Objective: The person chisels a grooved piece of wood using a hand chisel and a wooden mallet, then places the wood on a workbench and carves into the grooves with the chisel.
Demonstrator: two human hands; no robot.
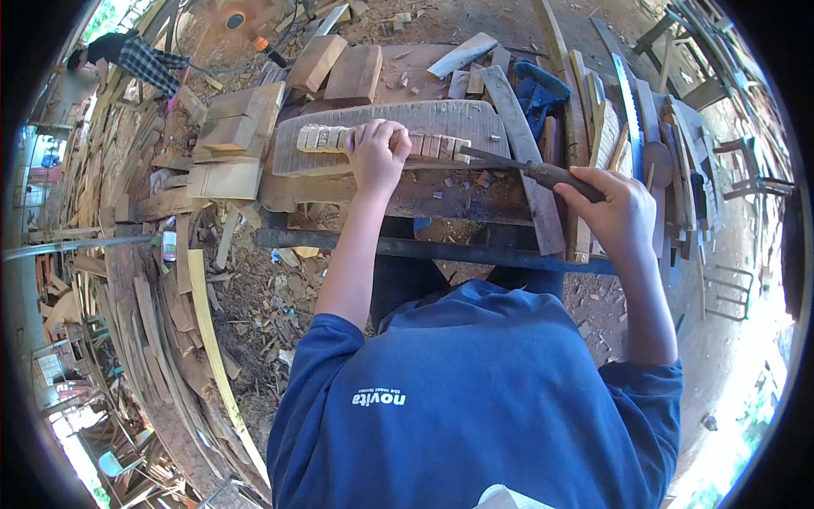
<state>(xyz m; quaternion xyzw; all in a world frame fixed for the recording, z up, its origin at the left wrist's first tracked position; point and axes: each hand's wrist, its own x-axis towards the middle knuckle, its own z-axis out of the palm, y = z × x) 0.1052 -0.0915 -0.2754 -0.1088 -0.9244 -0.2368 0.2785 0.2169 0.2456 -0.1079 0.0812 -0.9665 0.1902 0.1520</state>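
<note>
My left hand [376, 157] is closed over the middle of a pale wooden strip [322, 139] that looks cut into a row of block-like segments. The strip lies across a grey, weathered board [297, 159], and its middle is hidden under my fingers. In my right hand [617, 210] is a slim metal tool with a dark handle [555, 176], its kind not clear. The thin shaft points left, and its tip meets or almost meets the strip's right end. My fingers wrap the rear of that handle.
Thick wooden blocks [354, 75] lie behind the board. To the right are a blue cloth [540, 92], long planks [566, 110] and a saw blade [627, 97]. Scrap wood [161, 314] is heaped at left; a person [140, 61] bends over at far left.
</note>
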